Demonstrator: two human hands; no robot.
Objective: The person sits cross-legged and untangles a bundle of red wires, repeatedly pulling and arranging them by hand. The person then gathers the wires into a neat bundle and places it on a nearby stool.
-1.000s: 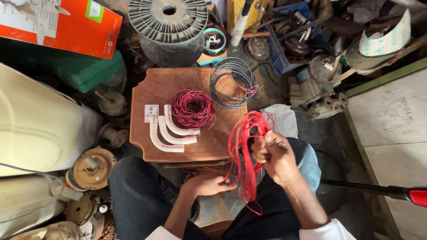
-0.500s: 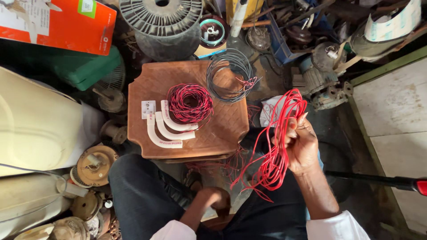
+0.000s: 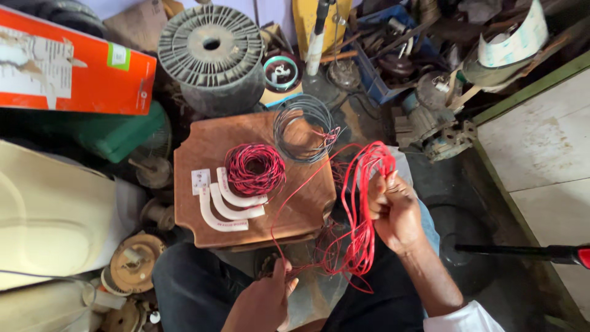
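My right hand (image 3: 393,209) grips a long hank of red wire (image 3: 362,203) held upright beside a small wooden stool top (image 3: 307,212). From the hank a single red strand loops down to my left hand (image 3: 264,301), which pinches it low near my knees. On the stool lie a red-and-black wire coil (image 3: 254,168), three curved white plastic pieces (image 3: 227,206) and a small white square plate (image 3: 200,181). A grey wire coil (image 3: 305,127) rests on the stool's far right corner.
A large grey spool (image 3: 212,52) stands behind the stool, with an orange box (image 3: 74,71) at the far left and cream-coloured casings (image 3: 49,215) on the left. Motor parts (image 3: 430,117) and clutter crowd the back right. A tiled floor (image 3: 541,160) lies right; a red-tipped black rod (image 3: 528,252) lies on it.
My right hand with the red hank has come down and in toward the stool. My left hand has risen from my lap and taken hold of a strand.
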